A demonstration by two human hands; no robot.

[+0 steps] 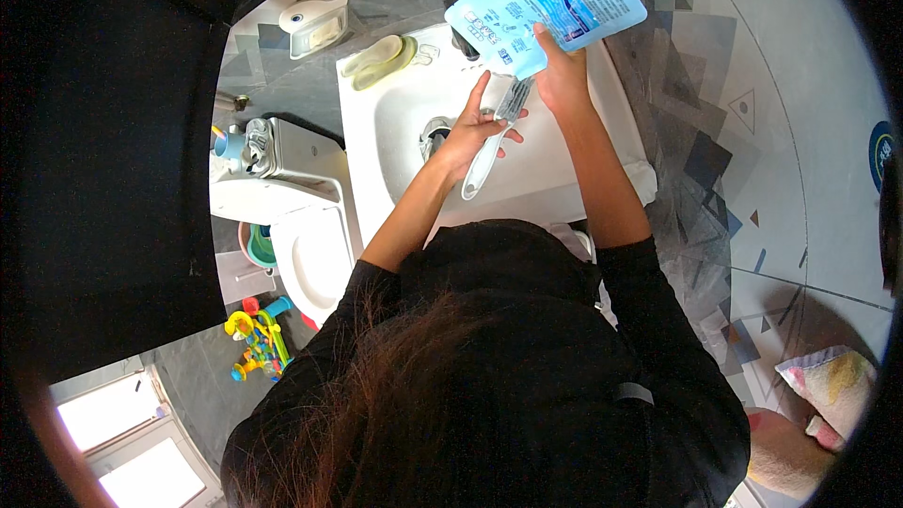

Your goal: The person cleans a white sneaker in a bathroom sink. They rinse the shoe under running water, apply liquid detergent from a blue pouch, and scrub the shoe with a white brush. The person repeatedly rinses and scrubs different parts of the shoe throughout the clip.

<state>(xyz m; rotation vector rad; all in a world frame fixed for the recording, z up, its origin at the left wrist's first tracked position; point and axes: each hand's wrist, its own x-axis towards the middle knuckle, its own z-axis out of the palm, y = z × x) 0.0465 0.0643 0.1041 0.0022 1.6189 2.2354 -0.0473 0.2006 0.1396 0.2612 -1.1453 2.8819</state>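
My left hand (474, 132) holds a white-handled scrubbing brush (482, 164) over the basin of a white sink (402, 109), its grey bristles facing up. In my right hand (563, 77) is a light blue plastic pouch (543, 3) with printed writing, tilted so its lower corner is right at the brush's bristles. Whether anything comes out of the pouch cannot be told. The drain area lies partly behind my left hand. Behind the pouch, a dark faucet (464, 46) is mostly hidden.
Pale green insoles or sole-shaped pads (381, 60) lie on the sink's back left rim. A whale-shaped soap holder (317, 25) hangs on the wall. Left of the sink stands a white toilet (317, 261), with colourful plastic toys (261, 342) on the floor. Towels (794, 448) hang at lower right.
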